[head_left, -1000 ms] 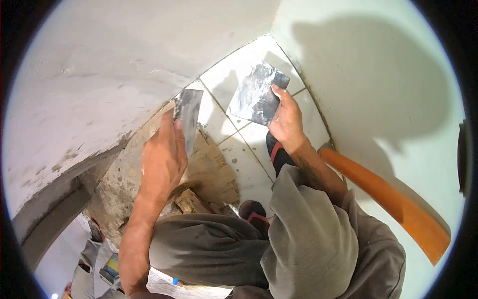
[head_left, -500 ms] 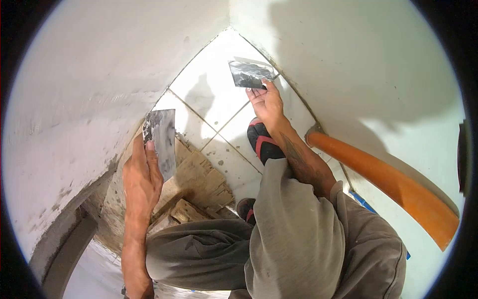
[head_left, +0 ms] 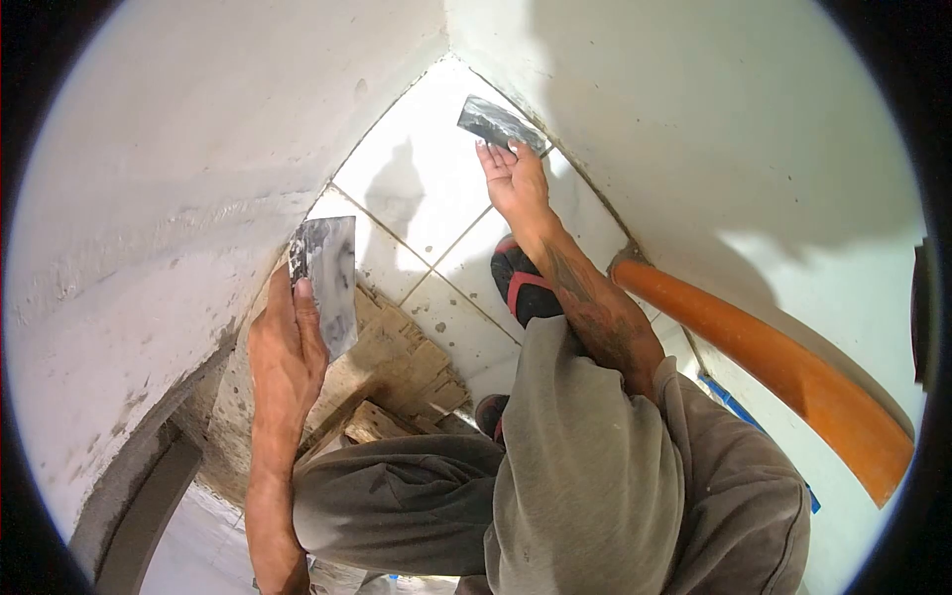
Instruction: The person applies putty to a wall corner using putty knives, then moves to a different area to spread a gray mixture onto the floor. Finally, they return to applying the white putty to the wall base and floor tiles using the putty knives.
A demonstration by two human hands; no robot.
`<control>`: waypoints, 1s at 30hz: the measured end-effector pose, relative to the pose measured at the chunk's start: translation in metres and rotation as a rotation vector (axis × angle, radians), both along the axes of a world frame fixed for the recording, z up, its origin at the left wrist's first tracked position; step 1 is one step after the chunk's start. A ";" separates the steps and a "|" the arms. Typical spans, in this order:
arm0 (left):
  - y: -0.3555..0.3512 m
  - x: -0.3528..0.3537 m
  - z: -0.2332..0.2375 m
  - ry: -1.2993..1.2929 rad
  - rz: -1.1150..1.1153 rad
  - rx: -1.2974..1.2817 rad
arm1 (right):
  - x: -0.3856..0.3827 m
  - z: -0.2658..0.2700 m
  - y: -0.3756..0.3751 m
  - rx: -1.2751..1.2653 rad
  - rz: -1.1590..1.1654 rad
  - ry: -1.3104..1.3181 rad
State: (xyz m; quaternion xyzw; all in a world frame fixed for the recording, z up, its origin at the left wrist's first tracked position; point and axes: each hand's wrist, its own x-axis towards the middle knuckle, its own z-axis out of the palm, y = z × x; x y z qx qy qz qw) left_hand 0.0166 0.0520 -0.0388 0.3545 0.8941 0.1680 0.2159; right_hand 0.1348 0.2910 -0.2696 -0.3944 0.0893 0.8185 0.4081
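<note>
My left hand (head_left: 288, 342) grips a rectangular putty scraper (head_left: 329, 288) by its left edge, thumb over its face. That blade is smeared with white and grey paste and stands close by the left wall. Farther forward, my right hand (head_left: 519, 186) is closed on a second putty scraper (head_left: 496, 121), fingertips at its near edge. White paste streaks this blade's face too. It is tilted and sits above the floor tiles (head_left: 416, 109), close to the right wall.
White walls (head_left: 198, 129) meet in the far corner. A rough wooden board (head_left: 402, 352) lies at the left, by my knee. An orange pipe (head_left: 764, 352) slants along the right wall, with a blue strip (head_left: 734, 402) beneath it. My sandalled foot (head_left: 524, 283) stands on the tiles.
My right hand has moved slightly forward and left, and its scraper has turned, with its right end angled down more. My left hand and its scraper stay nearly in place.
</note>
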 end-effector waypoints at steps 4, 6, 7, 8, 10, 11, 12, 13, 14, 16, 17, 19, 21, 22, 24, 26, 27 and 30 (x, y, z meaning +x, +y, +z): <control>0.001 0.001 0.001 -0.029 0.034 0.005 | -0.008 -0.002 0.010 -0.015 -0.048 0.045; 0.001 0.001 0.002 -0.027 0.032 0.001 | -0.012 -0.005 0.017 -0.014 -0.074 0.095; 0.001 0.001 0.002 -0.027 0.031 -0.001 | -0.013 -0.006 0.021 -0.012 -0.091 0.100; 0.001 0.001 0.002 -0.030 0.033 -0.003 | -0.013 -0.006 0.027 -0.010 -0.106 0.106; -0.001 0.000 0.002 -0.037 0.038 -0.004 | -0.013 -0.006 0.035 -0.028 -0.130 0.121; -0.001 0.000 0.002 -0.012 0.007 -0.002 | -0.014 -0.006 0.038 -0.046 -0.140 0.134; -0.002 -0.001 0.003 0.012 -0.024 0.000 | -0.014 -0.002 0.040 -0.065 -0.148 0.145; -0.002 -0.001 0.003 0.035 -0.055 0.002 | -0.013 0.001 0.042 -0.057 -0.164 0.134; -0.003 -0.001 0.003 0.042 -0.062 0.004 | -0.012 0.004 0.044 -0.050 -0.180 0.124; -0.003 -0.002 0.003 0.059 -0.075 0.007 | -0.011 0.002 0.048 -0.031 -0.192 0.133; -0.004 -0.002 0.003 0.059 -0.076 0.008 | -0.010 0.001 0.052 -0.019 -0.191 0.147; -0.006 -0.002 0.003 0.060 -0.079 0.013 | -0.008 -0.001 0.058 0.011 -0.193 0.196; -0.005 -0.001 0.004 0.001 -0.004 0.032 | -0.008 0.006 0.062 0.032 -0.182 0.204; -0.005 0.001 0.005 -0.031 0.034 0.041 | -0.009 0.021 0.060 0.042 -0.176 0.206; -0.007 0.002 0.006 -0.022 0.055 0.034 | -0.008 0.044 0.054 0.134 -0.151 0.141; -0.010 0.001 0.008 0.003 0.036 0.019 | -0.005 0.054 0.050 0.167 -0.123 0.164; -0.012 -0.001 0.009 0.023 0.004 0.008 | -0.001 0.057 0.042 0.169 -0.088 0.189; -0.012 -0.003 0.004 0.033 -0.022 0.048 | 0.008 0.067 0.018 0.126 0.002 0.221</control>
